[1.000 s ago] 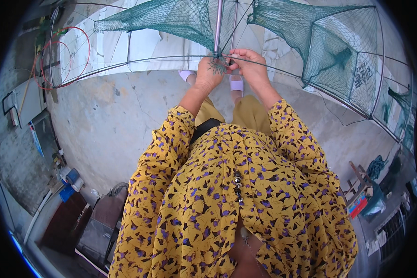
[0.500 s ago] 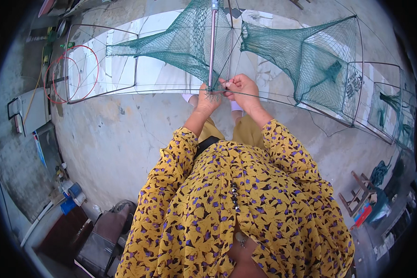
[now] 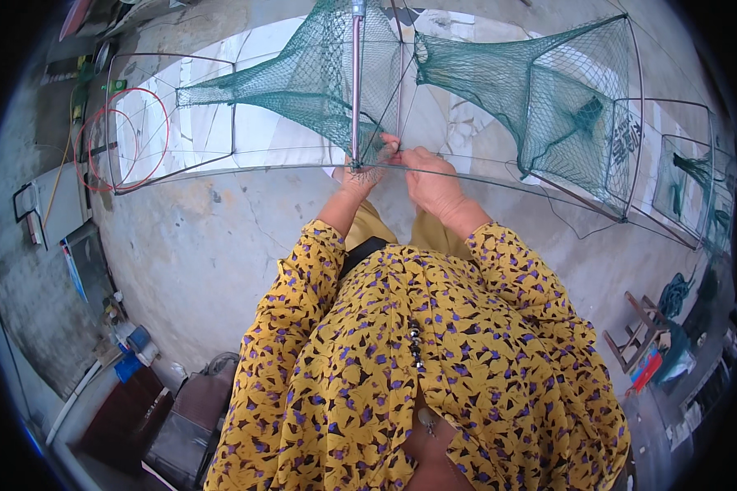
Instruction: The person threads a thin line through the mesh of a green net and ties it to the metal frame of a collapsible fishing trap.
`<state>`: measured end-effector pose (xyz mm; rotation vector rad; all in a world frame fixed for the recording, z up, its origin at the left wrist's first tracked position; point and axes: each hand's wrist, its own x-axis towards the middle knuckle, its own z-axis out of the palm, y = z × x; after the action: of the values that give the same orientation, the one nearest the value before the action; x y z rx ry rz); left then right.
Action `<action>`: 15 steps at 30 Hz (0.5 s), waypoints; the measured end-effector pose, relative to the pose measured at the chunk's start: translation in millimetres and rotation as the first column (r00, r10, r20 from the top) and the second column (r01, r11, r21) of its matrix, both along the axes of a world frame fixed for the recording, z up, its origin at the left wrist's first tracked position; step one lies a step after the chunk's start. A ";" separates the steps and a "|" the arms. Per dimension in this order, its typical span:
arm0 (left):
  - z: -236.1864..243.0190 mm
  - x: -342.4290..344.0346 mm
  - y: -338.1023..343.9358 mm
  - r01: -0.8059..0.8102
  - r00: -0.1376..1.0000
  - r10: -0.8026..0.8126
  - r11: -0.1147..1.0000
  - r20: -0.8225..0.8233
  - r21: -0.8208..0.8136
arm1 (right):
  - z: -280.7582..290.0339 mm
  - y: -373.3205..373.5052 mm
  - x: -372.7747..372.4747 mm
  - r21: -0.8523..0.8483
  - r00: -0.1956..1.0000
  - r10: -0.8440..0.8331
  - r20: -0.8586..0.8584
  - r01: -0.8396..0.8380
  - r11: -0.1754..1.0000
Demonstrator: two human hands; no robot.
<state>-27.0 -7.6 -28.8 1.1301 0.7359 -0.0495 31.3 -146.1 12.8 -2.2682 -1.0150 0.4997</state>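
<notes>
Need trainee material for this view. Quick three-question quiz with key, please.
1. True or false: the red hoops are at the picture's left side.
2. What colour is the netting? a) orange b) green c) purple
3. Short answer: which hand is at the near end of the metal pole?

Key:
1. True.
2. b.
3. The left hand; the right hand is just to its right.

Left hand — partly hidden behind green netting.
</notes>
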 end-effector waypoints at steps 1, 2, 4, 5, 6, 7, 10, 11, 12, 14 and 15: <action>-1.9 0.3 2.0 0.002 1.000 -0.002 1.000 -0.002 0.002 | 0.3 0.1 -0.9 -0.039 0.997 0.067 0.025 -0.066 0.997; -5.1 1.5 4.5 0.088 0.996 -0.089 0.985 0.002 0.149 | -0.2 1.0 -1.7 -0.037 0.998 0.067 0.023 -0.066 0.997; 1.2 4.6 4.1 0.177 0.983 -0.181 0.941 -0.010 0.289 | -3.9 0.7 -4.9 -0.100 0.981 0.194 0.024 -0.191 0.977; 4.3 6.5 3.7 0.147 0.989 -0.142 0.975 -0.042 0.166 | -7.0 0.4 -8.1 -0.100 0.981 0.192 0.021 -0.189 0.977; 10.7 8.9 4.5 0.108 0.992 -0.104 0.993 -0.077 0.047 | -8.5 2.5 -11.6 -0.106 0.976 0.216 -0.002 -0.215 0.971; 12.8 9.7 5.0 0.109 0.991 -0.105 0.993 -0.079 0.051 | -9.6 4.7 -14.2 -0.111 0.971 0.239 -0.024 -0.240 0.964; 15.1 10.7 1.6 0.069 0.995 -0.067 0.997 -0.074 0.021 | -9.4 14.2 -9.6 -0.144 0.938 0.345 -0.038 -0.347 0.927; 15.2 12.1 -0.5 0.067 0.993 -0.063 0.997 -0.100 0.037 | -9.7 12.1 -11.0 -0.145 0.937 0.347 -0.041 -0.349 0.926; 15.3 14.8 1.1 0.069 0.991 -0.062 0.996 -0.122 0.061 | -11.2 12.2 -10.6 -0.144 0.944 0.324 -0.066 -0.331 0.933; 14.9 13.2 3.5 0.070 0.994 -0.066 0.997 -0.088 0.040 | -18.6 10.7 -11.5 -0.140 0.951 0.298 -0.086 -0.307 0.941; 11.0 10.3 3.1 0.064 0.996 -0.064 0.998 -0.055 0.010 | -21.4 8.4 -13.0 -0.106 0.958 0.280 -0.060 -0.285 0.953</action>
<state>-16.7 -4.6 -17.8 1.1670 0.7488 -0.1306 18.4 -137.7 -8.6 -2.2082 -1.3284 0.7414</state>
